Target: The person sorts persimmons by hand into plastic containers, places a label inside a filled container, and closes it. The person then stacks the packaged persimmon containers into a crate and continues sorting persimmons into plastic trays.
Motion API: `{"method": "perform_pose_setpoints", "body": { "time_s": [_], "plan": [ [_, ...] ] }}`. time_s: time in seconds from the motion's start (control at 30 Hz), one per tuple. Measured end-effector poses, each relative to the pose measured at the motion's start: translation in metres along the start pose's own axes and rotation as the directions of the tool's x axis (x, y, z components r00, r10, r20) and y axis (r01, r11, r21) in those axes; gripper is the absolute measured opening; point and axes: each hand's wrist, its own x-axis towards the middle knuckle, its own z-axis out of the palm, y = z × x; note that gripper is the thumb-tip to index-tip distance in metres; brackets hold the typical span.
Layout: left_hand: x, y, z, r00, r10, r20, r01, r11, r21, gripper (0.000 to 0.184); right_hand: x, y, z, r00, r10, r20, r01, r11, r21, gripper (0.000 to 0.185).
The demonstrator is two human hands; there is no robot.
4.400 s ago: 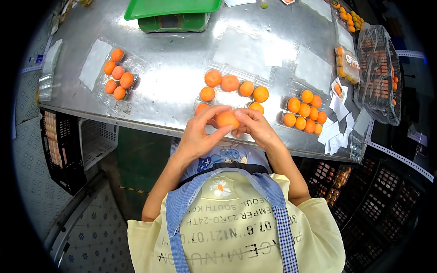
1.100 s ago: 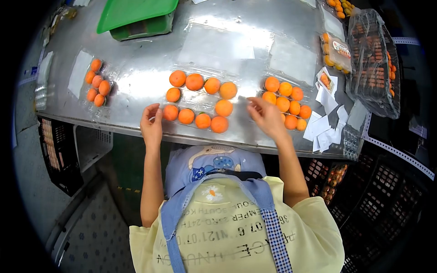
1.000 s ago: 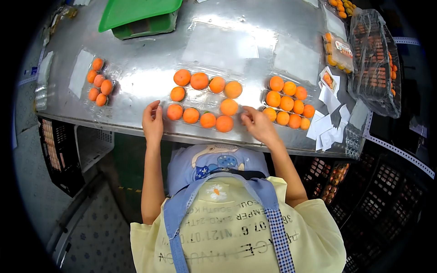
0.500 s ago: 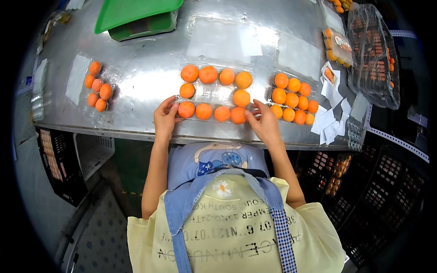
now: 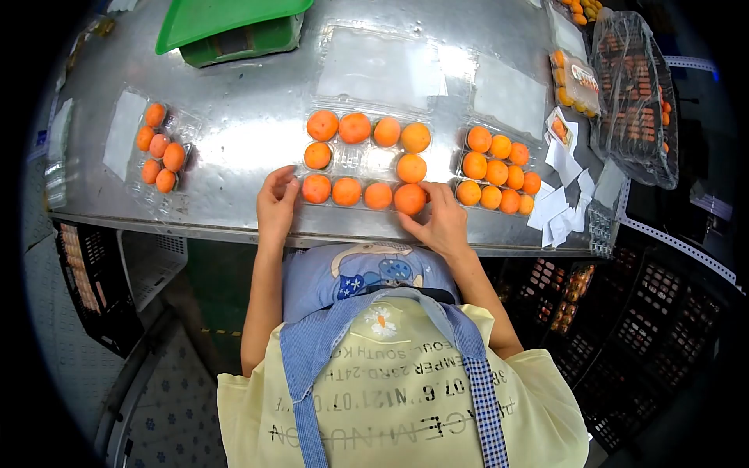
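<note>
A clear plastic clamshell tray (image 5: 367,163) lies opened in front of me, with round orange fruits lining its back row, sides and front row; its middle shows bare plastic. My right hand (image 5: 441,221) is at the tray's front right corner, thumb and fingers around an orange fruit (image 5: 409,199). Beside the front left corner is my left hand (image 5: 277,204), fingers curved and apart from the thumb, nothing in it. Its fingertips are close to the front left fruit (image 5: 316,188); whether they touch the tray rim I cannot tell.
A filled tray (image 5: 497,170) stands right, a partly filled one (image 5: 162,148) left. Paper slips (image 5: 555,218), a closed labelled pack (image 5: 576,82) and a plastic-wrapped crate (image 5: 633,97) line the right side. A green bin (image 5: 242,39) sits at the back. The table edge (image 5: 211,231) runs before me.
My right hand has closed in around the front right fruit, which has shifted slightly toward me and to the right in the tray. My left hand has drawn slightly away from the left corner.
</note>
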Motion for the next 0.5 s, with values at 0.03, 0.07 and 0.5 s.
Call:
{"method": "perform_pose_setpoints", "body": {
  "time_s": [0.03, 0.07, 0.5],
  "plan": [
    [0.0, -0.002, 0.001, 0.998, 0.062, -0.032, -0.06, 0.997, 0.052, 0.029, -0.001, 0.003, -0.002, 1.0, -0.024, -0.015, 0.025, 0.996, 0.081, 0.056],
    [-0.001, -0.003, 0.001, 0.997, 0.064, -0.038, -0.061, 0.997, 0.056, 0.03, -0.002, 0.006, -0.002, 0.999, -0.035, -0.011, 0.036, 0.993, 0.111, 0.057],
    [-0.016, 0.043, 0.024, 0.969, 0.247, -0.02, -0.246, 0.969, 0.026, 0.033, -0.01, -0.001, -0.025, 0.822, 0.173, 0.542, -0.562, 0.094, 0.822, 0.059]
  ]
}}
